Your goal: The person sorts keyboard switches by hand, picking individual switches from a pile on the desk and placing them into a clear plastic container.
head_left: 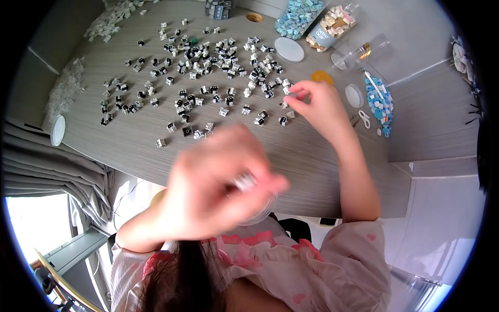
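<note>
My left hand (223, 182) is raised close to the camera and smeared by motion. Its fingers curl round a small whitish piece (244, 181), too blurred to tell its exact kind. Behind that hand, the rim of a clear round container (262, 214) partly shows. My right hand (319, 104) hovers at the right edge of a wide scatter of black-and-white keyboard switches (208, 65). Its thumb and index finger are slightly apart, beside a few switches (286, 89), and I see nothing between them.
Clear pieces (66, 91) and white pieces (112, 21) lie on the left. At the back right are blue keycaps (296, 20), a jar of cream keycaps (332, 28), a clear jar (361, 52), and white lids (289, 49). Further right sits a bag of blue keycaps (380, 104).
</note>
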